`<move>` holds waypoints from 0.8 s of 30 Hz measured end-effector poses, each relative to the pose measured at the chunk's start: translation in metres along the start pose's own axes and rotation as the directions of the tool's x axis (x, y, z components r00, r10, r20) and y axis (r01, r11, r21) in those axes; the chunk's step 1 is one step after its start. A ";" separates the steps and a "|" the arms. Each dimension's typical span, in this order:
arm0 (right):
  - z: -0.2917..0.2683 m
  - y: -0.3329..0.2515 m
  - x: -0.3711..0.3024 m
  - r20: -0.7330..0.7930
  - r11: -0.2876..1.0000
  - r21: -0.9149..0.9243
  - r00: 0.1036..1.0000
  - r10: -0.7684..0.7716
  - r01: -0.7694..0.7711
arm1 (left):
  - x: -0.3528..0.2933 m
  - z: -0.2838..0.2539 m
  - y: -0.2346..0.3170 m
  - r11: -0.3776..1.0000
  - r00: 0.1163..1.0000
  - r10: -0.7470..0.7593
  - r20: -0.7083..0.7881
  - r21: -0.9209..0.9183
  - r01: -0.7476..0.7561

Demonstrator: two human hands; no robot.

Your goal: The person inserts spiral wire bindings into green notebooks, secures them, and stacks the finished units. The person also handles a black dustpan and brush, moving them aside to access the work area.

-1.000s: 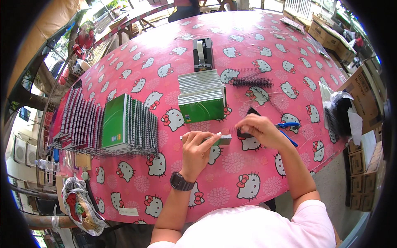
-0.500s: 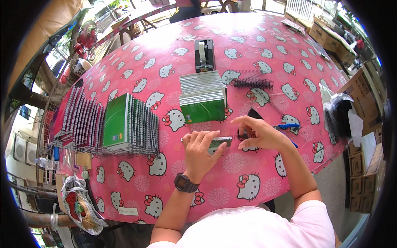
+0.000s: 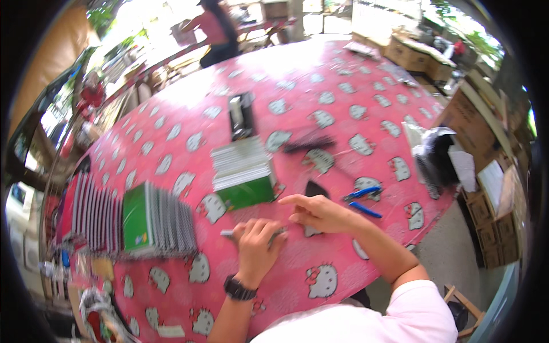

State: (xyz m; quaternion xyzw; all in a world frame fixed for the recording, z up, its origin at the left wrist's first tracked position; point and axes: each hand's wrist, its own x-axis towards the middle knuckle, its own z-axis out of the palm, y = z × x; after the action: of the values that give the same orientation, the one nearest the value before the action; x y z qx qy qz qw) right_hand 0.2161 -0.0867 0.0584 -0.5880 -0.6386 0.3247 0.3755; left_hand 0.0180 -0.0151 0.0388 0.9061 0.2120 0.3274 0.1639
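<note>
My left hand (image 3: 258, 247), with a dark watch on its wrist, is closed around a thin notebook (image 3: 227, 233). Fingers cover most of that notebook. Just past its right end is my right hand (image 3: 320, 214), index finger stretched leftward, thumb apart below and the other fingers bent. I make out nothing in its grasp, though the picture is blurred. Behind both hands stands a stack of green-covered notebooks (image 3: 246, 195). A small dark pointed piece (image 3: 315, 188) lies beyond my right hand, and blue-handled pliers (image 3: 364, 209) rest to its right.
Left on the pink patterned tablecloth stand rows of green spiral notebooks (image 3: 137, 220) and red-covered ones (image 3: 94, 214). A black tape dispenser (image 3: 241, 117) is behind the stack, beside black wire coils (image 3: 310, 143). Cardboard boxes (image 3: 474, 123) line the right. A person (image 3: 217, 31) is far back.
The view has turned and shifted, so the table things appear lower and more to the left. My right hand's index finger is now straighter. My left hand keeps the notebook.
</note>
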 end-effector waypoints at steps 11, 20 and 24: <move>-0.017 0.054 -0.010 -0.019 0.783 -0.612 0.991 0.131 -0.115 | -0.001 -0.005 0.000 1.000 0.992 -0.018 0.128 0.019 0.016; -0.014 0.055 -0.006 0.108 0.969 0.237 0.993 0.044 -0.068 | -0.006 -0.013 -0.004 0.997 0.995 -0.061 0.078 0.054 0.057; 0.007 0.050 -0.014 0.183 0.646 0.764 0.961 -0.206 -0.007 | -0.016 -0.011 -0.013 0.997 0.991 -0.001 0.132 0.081 -0.010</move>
State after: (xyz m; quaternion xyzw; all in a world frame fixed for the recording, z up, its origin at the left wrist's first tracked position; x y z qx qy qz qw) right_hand 0.2360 -0.0958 0.0108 -0.2945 -0.5186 0.6121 0.5192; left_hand -0.0036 -0.0102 0.0332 0.9321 0.2120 0.2581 0.1399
